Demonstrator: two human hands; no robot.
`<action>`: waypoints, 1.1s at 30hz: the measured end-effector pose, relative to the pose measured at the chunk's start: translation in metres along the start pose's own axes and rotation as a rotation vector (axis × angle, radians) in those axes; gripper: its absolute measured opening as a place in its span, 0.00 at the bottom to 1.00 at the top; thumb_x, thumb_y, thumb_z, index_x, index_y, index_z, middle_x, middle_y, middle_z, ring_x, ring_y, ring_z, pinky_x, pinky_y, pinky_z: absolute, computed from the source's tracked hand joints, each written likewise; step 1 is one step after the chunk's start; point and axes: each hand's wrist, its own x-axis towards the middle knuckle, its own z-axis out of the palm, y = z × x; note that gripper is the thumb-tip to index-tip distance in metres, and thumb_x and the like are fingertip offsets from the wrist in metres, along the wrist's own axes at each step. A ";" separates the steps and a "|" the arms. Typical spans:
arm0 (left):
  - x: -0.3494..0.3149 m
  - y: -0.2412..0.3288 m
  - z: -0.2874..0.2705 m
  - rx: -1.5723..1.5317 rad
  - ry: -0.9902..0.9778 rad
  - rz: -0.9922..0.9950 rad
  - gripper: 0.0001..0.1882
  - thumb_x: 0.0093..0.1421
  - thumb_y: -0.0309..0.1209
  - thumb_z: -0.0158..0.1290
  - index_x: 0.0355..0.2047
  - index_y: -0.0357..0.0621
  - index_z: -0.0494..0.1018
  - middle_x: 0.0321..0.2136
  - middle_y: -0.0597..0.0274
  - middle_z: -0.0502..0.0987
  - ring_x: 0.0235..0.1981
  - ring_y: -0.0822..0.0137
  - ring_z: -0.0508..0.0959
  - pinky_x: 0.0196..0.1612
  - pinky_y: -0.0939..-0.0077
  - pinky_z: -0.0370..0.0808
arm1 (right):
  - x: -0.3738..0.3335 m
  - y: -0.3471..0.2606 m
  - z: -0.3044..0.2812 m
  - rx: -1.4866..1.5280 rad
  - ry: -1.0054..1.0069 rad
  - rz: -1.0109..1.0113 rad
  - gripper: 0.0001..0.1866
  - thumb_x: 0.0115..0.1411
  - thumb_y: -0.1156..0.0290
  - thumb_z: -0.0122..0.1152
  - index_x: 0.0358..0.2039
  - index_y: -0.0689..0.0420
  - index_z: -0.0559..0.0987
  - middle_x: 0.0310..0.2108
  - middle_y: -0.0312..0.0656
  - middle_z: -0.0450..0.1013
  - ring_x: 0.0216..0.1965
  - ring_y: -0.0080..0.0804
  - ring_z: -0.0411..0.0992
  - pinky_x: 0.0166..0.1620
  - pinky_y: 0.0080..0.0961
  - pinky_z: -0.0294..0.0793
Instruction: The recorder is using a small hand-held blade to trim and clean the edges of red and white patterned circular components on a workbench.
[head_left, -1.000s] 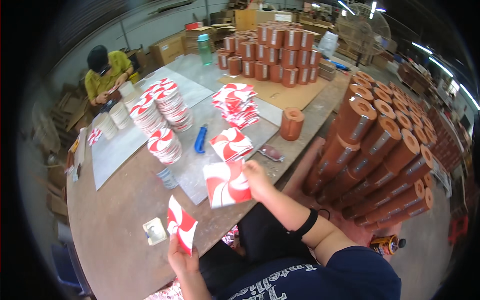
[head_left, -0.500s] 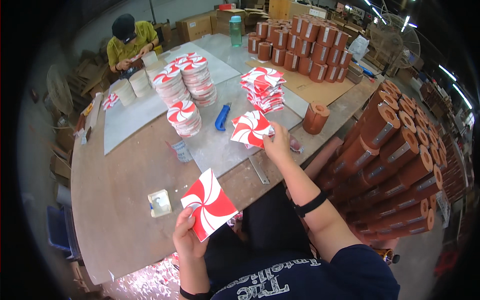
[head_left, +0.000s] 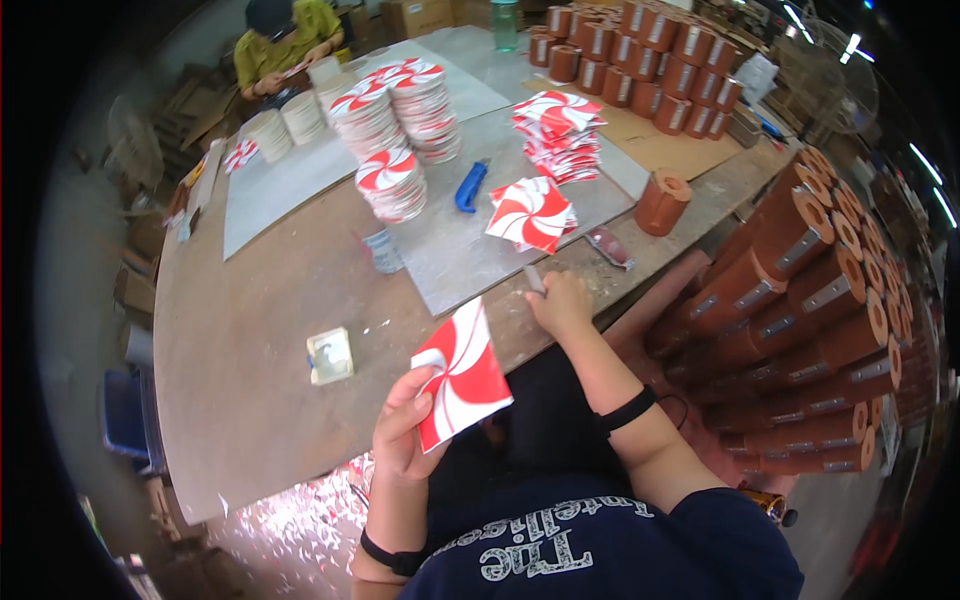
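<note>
My left hand (head_left: 403,420) pinches a square card (head_left: 468,372) with a red and white swirl print by its left edge, tilted up over the table's front edge. At that edge, my right hand (head_left: 563,303) is closed on a flat grey metal strip (head_left: 535,279), whose far end sticks out past the fingers. Just beyond it lies a small loose pile of the same square cards (head_left: 530,214). A taller stack of square cards (head_left: 558,140) stands behind. To the left are stacks of round swirl-printed discs (head_left: 390,185) and a blue-handled cutter (head_left: 471,187).
A small white tray (head_left: 330,356) and a grey packet (head_left: 382,252) lie on the table (head_left: 260,330). Brown cylinders (head_left: 663,203) stand at the right, with piles (head_left: 800,300) beside the table and at the back. A person (head_left: 285,50) works across the table.
My right hand has let go of the small card pile and come nearer, closing on the metal strip. My left hand has shifted right with its card. The view has also shifted.
</note>
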 end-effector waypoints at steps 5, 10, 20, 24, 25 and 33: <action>0.000 0.003 -0.002 -0.132 -0.047 -0.185 0.17 0.54 0.22 0.42 0.46 0.37 0.64 0.42 0.42 0.68 0.32 0.56 0.76 0.28 0.71 0.77 | -0.011 0.014 -0.007 0.523 -0.027 -0.097 0.14 0.48 0.61 0.59 0.21 0.61 0.72 0.16 0.37 0.68 0.19 0.31 0.68 0.24 0.27 0.65; 0.005 0.000 -0.003 -0.195 0.153 -0.171 0.11 0.56 0.27 0.44 0.40 0.40 0.68 0.34 0.50 0.74 0.29 0.64 0.77 0.30 0.75 0.76 | -0.039 0.004 -0.036 1.218 -0.209 0.049 0.08 0.54 0.70 0.55 0.21 0.58 0.71 0.16 0.28 0.65 0.19 0.10 0.63 0.21 0.13 0.60; 0.006 -0.004 0.000 -0.209 0.193 -0.184 0.08 0.56 0.28 0.46 0.36 0.44 0.68 0.26 0.61 0.72 0.24 0.72 0.73 0.25 0.82 0.70 | -0.084 -0.030 -0.084 1.478 -0.567 -0.164 0.09 0.55 0.75 0.51 0.38 0.62 0.71 0.27 0.34 0.69 0.27 0.16 0.66 0.29 0.14 0.66; 0.005 -0.002 0.001 -0.225 0.157 -0.163 0.09 0.56 0.27 0.45 0.38 0.44 0.67 0.27 0.62 0.71 0.25 0.72 0.73 0.26 0.82 0.70 | -0.085 -0.033 -0.086 1.639 -0.722 -0.122 0.09 0.57 0.72 0.49 0.37 0.61 0.71 0.25 0.35 0.69 0.25 0.19 0.67 0.28 0.17 0.67; 0.003 -0.002 -0.001 -0.196 0.186 -0.136 0.10 0.56 0.27 0.45 0.39 0.44 0.66 0.27 0.61 0.71 0.25 0.71 0.73 0.26 0.82 0.71 | -0.084 -0.033 -0.084 1.778 -0.882 -0.009 0.09 0.58 0.71 0.48 0.37 0.61 0.71 0.24 0.35 0.68 0.24 0.21 0.67 0.27 0.18 0.67; 0.002 -0.008 0.005 0.107 0.373 0.021 0.13 0.55 0.23 0.44 0.43 0.38 0.64 0.34 0.58 0.72 0.33 0.65 0.75 0.32 0.77 0.74 | -0.093 -0.019 -0.060 1.855 -0.933 0.344 0.13 0.57 0.73 0.48 0.43 0.60 0.69 0.26 0.34 0.68 0.26 0.23 0.67 0.32 0.22 0.70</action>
